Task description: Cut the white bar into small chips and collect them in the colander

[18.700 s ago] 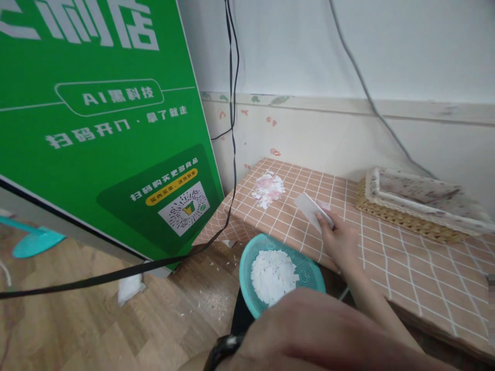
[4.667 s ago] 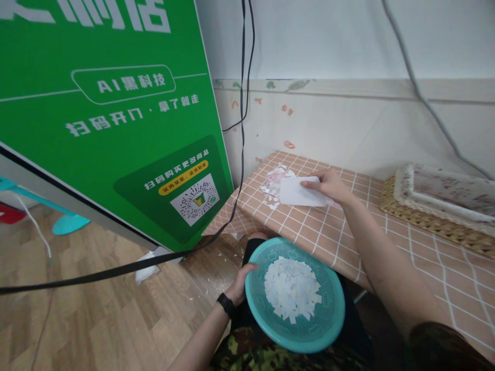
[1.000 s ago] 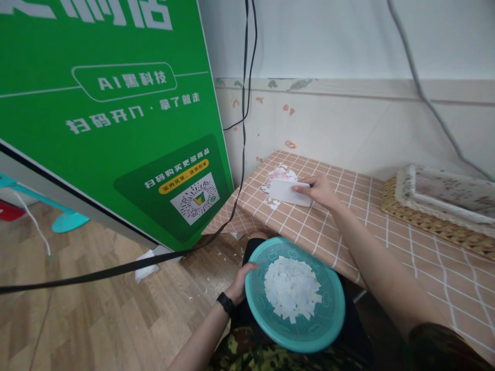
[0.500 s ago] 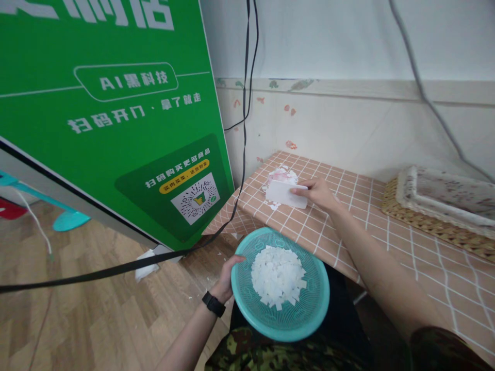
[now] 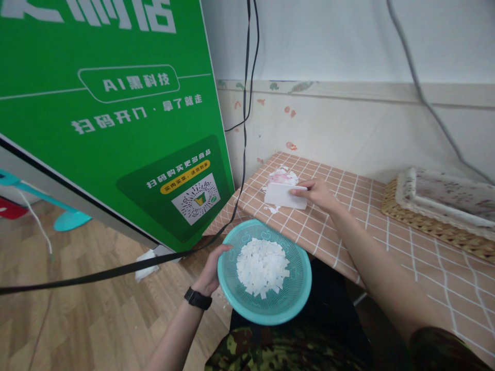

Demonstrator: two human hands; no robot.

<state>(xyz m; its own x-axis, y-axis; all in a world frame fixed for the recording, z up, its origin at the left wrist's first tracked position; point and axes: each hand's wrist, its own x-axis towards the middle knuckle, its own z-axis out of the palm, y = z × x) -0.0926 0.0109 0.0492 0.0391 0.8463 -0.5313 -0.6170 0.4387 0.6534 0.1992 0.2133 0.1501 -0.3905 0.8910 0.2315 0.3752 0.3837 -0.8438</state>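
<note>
My left hand grips the left rim of a teal plastic colander, thumb over the edge and the other fingers hidden beneath. Inside it lies a heap of small white paper scraps. My right hand is closed on the right end of a flat white card, which is held tilted over the tabletop. Just behind the card, more white and pinkish scraps lie on the brown checked tablecloth. The colander sits just below the table's front edge, over my lap.
A green cabinet with white lettering stands at the left. Black cables hang before the wall and cross to the lower left. A lined wicker basket occupies the table's right side. A crumpled white piece lies on the wooden floor.
My left hand has moved the colander to the left and slightly up, closer under the table edge near the scraps. The card in my right hand has hardly shifted.
</note>
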